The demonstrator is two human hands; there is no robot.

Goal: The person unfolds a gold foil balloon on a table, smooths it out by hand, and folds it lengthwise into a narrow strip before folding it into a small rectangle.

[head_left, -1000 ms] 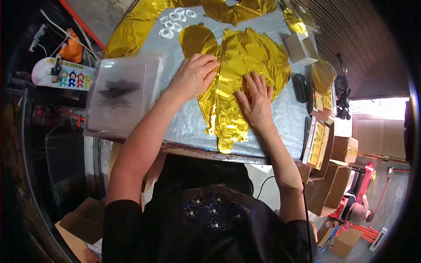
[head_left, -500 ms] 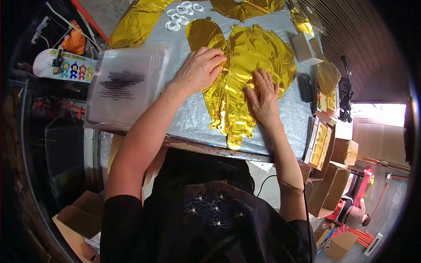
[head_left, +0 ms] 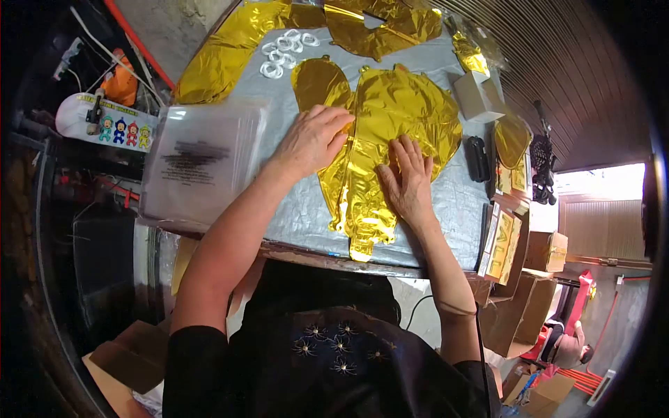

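Note:
A flat gold foil balloon point(head_left: 403, 94) lies on the grey table cover, with a lengthwise fold and a crinkled narrow end towards my body. My left hand point(head_left: 317, 139) is at the balloon's left side, its fingers bent and pressed together with the thumb at the folded edge. The foil directly under those fingertips is hidden. Flat on the balloon's right half rests my right hand point(head_left: 410, 180), fingers stretched out and slightly apart.
Clear plastic bags point(head_left: 198, 164) lie stacked at the left. White ribbon coils point(head_left: 282, 52) and more gold foil balloons point(head_left: 376, 35) are farther back. A white box point(head_left: 479, 96) and a black object point(head_left: 478, 159) stand right. Another person point(head_left: 568, 350) is in the far right background.
The view has shifted, so the table and balloon appear lower and slightly left. Both hands keep about the same places on the foil.

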